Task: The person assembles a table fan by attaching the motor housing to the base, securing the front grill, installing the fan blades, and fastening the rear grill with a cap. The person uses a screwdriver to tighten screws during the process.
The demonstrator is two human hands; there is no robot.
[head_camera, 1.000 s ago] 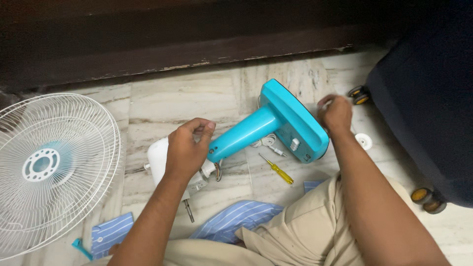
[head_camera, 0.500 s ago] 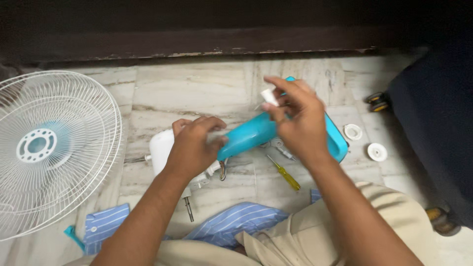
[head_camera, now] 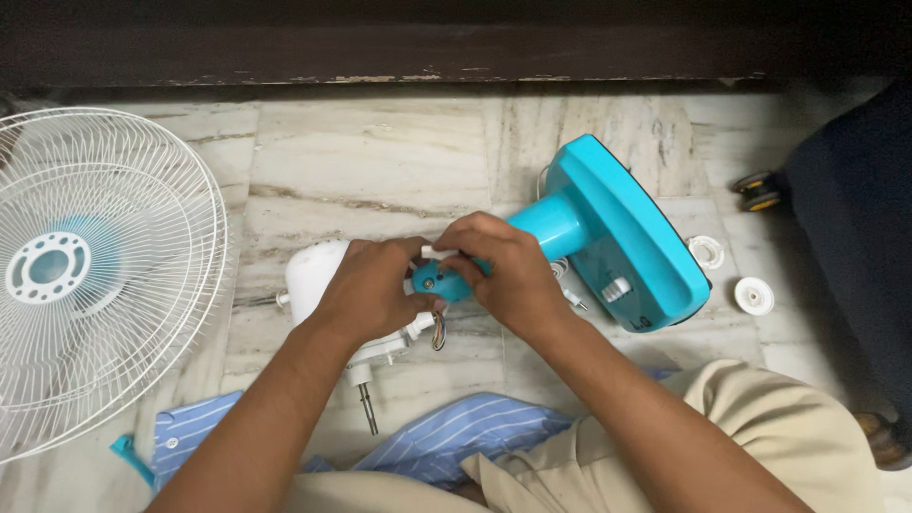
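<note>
On the marble floor (head_camera: 380, 161), the turquoise fan stand (head_camera: 608, 237) lies on its side. The right hand (head_camera: 508, 275) is clamped on its neck end, the left hand (head_camera: 370, 285) grips the white motor housing (head_camera: 309, 275) (touching it). A white fan grille (head_camera: 95, 275) lies nearby.

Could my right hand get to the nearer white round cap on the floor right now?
Probably yes: the white cap lies bare on the floor beside the teal fan base, nothing covering it. But the right hand would first have to let go of the stand's neck.
</note>
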